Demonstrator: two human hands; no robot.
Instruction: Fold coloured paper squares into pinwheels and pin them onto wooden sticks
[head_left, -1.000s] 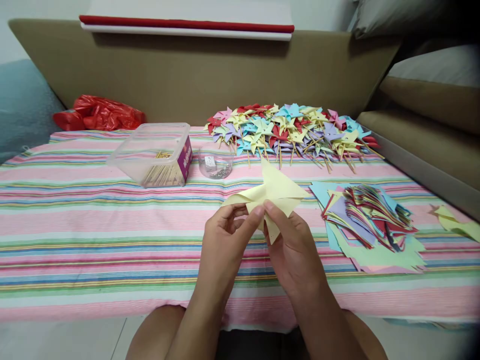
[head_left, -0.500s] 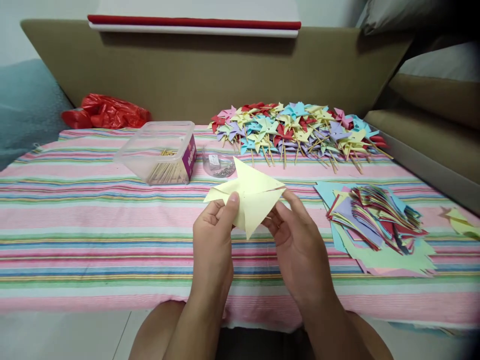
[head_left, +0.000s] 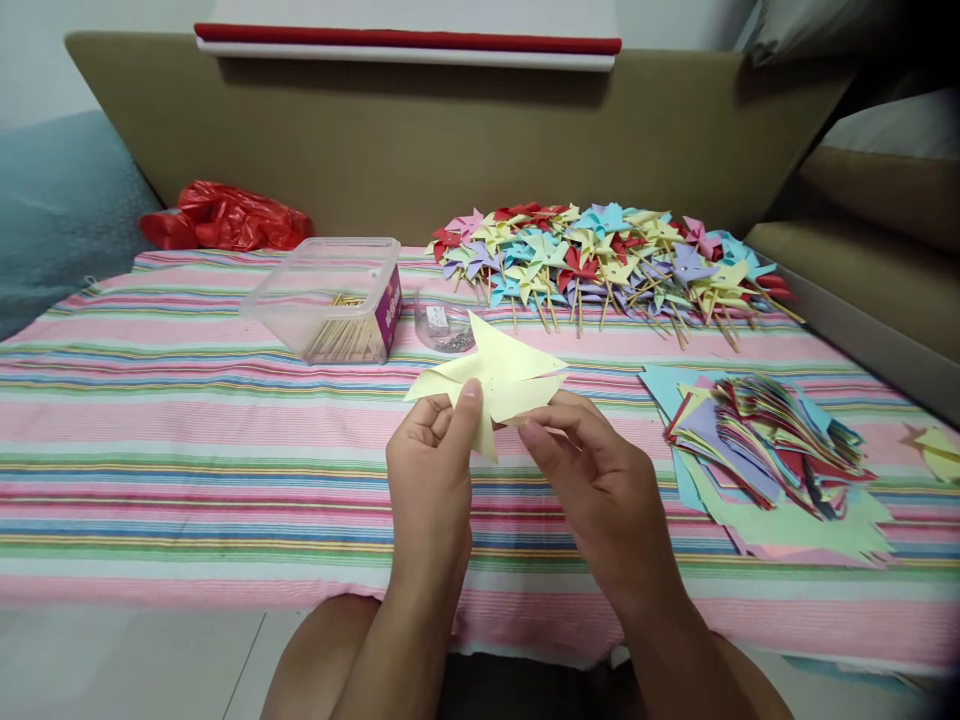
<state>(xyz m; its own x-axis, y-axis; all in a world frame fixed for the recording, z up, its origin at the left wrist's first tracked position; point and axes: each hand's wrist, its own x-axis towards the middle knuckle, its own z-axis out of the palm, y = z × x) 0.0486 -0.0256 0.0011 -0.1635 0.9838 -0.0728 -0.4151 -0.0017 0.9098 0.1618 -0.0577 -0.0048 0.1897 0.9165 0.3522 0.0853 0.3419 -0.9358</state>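
Between my hands is a pale yellow paper pinwheel (head_left: 517,372), cut into points, with some of its corners folded toward the middle. My left hand (head_left: 435,440) is closed on its left side, the thumb pressing near the centre. At the lower right, my right hand (head_left: 592,470) pinches a paper corner between thumb and fingers. The fingers behind the paper are partly hidden. Just beyond the pinwheel stands a clear round container (head_left: 444,330) with small metal pieces and a white label in it.
A clear plastic box (head_left: 322,280) holds wooden sticks. Finished colourful pinwheels (head_left: 600,262) lie heaped at the back. On the right are stacked coloured paper sheets (head_left: 795,520) with a dark tool on them. A red plastic bag (head_left: 232,218) lies back left on the striped cloth (head_left: 187,430).
My right hand has moved from the pinwheel's right tip to its lower corner, which is now folded up and inward. My left hand keeps its hold. The view has shifted slightly.
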